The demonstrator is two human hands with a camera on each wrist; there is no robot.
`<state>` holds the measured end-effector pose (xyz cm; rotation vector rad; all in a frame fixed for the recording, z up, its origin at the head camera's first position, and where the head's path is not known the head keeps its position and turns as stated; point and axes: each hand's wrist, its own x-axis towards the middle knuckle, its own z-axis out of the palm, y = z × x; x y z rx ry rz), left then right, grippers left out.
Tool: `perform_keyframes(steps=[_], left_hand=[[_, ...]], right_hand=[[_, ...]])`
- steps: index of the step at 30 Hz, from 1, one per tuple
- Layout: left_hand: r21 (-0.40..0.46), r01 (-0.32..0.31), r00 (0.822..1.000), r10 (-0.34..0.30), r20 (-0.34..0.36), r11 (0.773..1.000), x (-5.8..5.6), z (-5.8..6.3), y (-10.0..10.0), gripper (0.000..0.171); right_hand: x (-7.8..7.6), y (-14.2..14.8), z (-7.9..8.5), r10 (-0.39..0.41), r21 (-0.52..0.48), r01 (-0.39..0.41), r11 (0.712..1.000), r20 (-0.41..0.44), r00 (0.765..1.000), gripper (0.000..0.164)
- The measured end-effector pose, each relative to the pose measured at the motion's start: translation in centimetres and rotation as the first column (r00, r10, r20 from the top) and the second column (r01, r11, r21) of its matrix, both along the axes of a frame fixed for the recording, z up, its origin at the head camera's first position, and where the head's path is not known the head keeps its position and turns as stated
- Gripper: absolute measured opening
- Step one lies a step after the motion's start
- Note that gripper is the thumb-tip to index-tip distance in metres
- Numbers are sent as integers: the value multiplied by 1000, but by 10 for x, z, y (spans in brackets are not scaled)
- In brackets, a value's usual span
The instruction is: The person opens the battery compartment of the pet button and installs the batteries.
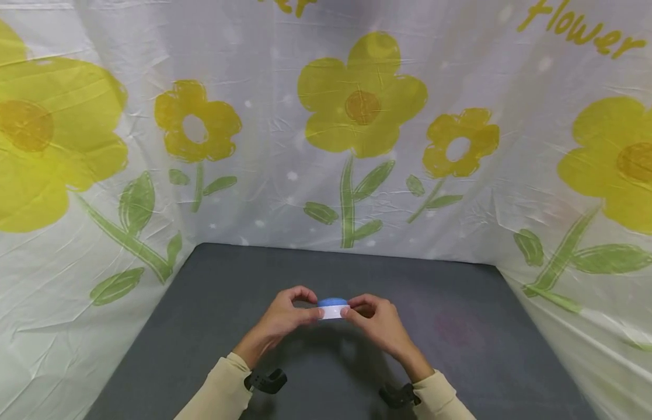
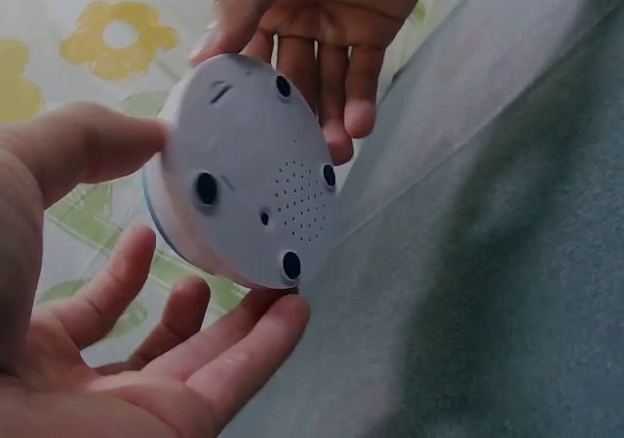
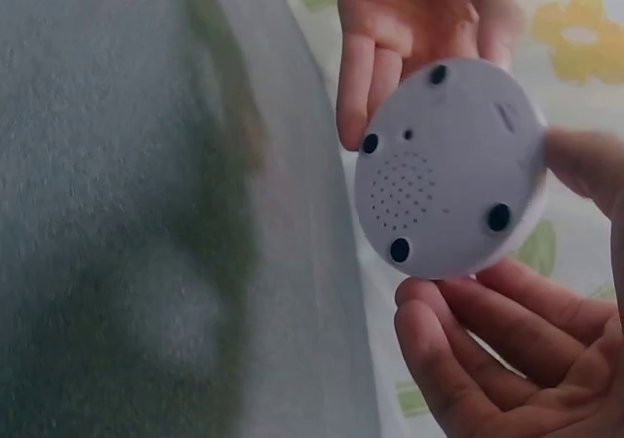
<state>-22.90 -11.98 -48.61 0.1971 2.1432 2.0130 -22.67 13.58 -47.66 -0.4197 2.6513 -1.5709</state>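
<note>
A round push button with a blue domed top and white base is held up over the dark table, blue side up in the head view. My left hand pinches its left edge between thumb and fingers. On the opposite edge, my right hand grips it the same way. Both wrist views show the white underside, which carries several black round feet, a patch of small speaker holes and a little dark hole. The blue top is mostly hidden in these views.
A dark grey table spreads beneath the hands. White curtains printed with yellow flowers hang along its back and both sides. Black straps sit on the wrists, below beige sleeves.
</note>
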Motion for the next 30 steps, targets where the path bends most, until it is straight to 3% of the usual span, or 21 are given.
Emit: perform_keyframes(steps=[5,9,17,22,30], left_hand=[[-44,86,992,-90,-86,995,1,-2,1,50],[-119,84,976,-106,-189,989,2,-8,5,59],[-279,63,916,-166,-364,958,2,-25,14,74],[-342,42,893,-189,-409,939,3,-33,16,77],[-397,23,876,-209,-434,918,4,-45,19,82]], right_hand=[[-3,5,-2,68,50,-66,997,-25,997,42],[-3,6,-5,106,109,-99,989,-63,992,51],[-5,7,-16,167,237,-134,962,-125,978,58],[-6,5,-25,203,273,-155,950,-154,967,63],[-7,2,-45,220,344,-136,929,-219,951,66]])
